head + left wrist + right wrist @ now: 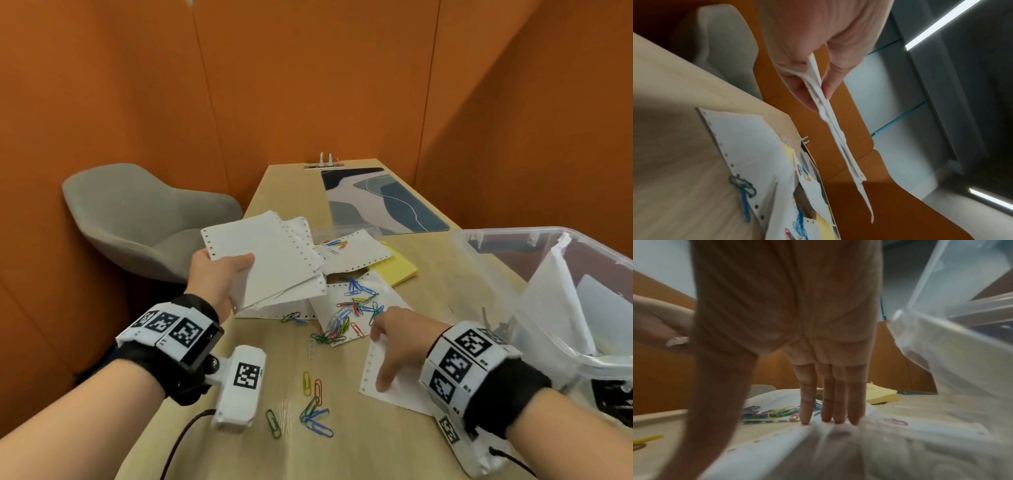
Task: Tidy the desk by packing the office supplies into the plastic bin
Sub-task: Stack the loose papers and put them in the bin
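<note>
My left hand [236, 270] pinches a stack of white perforated sheets [274, 260] and holds it above the desk's left side. The left wrist view shows the stack [835, 128] edge-on between thumb and fingers [797, 84]. My right hand [387, 356] presses straight fingers and thumb on a single white sheet [400, 394] lying on the desk beside the clear plastic bin [496, 274]. In the right wrist view the fingertips [855, 420] sit on that sheet's [797, 451] far edge. Coloured paper clips [356, 308] lie scattered on more sheets [356, 253] between my hands.
Several more clips [313, 407] lie on bare wood near me. A yellow sticky-note pad [400, 270] sits behind the papers. A patterned desk mat [383, 202] covers the far desk. A grey chair [137, 219] stands left. The bin, at right, holds white paper.
</note>
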Motion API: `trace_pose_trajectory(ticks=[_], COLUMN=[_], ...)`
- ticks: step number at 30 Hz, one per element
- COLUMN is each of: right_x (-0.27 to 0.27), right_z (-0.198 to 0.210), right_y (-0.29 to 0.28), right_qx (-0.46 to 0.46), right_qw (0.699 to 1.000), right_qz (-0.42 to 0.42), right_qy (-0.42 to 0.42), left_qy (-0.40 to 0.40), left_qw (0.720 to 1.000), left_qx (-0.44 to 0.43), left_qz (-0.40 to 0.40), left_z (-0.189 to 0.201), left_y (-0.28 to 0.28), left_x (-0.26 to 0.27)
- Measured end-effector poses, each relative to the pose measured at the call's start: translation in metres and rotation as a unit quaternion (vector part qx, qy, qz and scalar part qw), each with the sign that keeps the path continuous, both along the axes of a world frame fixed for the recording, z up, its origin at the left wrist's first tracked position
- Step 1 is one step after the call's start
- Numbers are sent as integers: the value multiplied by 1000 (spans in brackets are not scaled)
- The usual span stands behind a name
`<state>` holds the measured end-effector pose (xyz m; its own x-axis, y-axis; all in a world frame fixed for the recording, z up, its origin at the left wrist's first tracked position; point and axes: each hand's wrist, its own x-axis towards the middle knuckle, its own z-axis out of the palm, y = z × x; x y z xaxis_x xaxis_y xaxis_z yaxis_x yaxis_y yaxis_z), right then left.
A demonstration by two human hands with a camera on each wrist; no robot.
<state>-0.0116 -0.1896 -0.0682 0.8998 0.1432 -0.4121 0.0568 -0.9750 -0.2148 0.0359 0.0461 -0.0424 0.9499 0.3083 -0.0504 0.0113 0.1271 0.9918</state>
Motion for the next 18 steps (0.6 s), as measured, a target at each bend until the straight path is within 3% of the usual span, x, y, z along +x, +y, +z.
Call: trace_pose_trajectory(ticks=[6, 13, 18], right_x=[-2, -8, -9], right_z=[-7, -16, -23], right_y=[13, 14, 18], right_qx=[-92, -75, -72], right_qw=[992, 995, 992], right_qz=[78, 71, 71], right_qy=[24, -5, -75], left_qy=[15, 15, 16], left_qw=[999, 999, 999], left_qx=[-28, -42, -40], left_qz=[27, 21, 9], left_z=[-12, -14, -10], left_y=[12, 11, 9], left_x=[4, 7, 3])
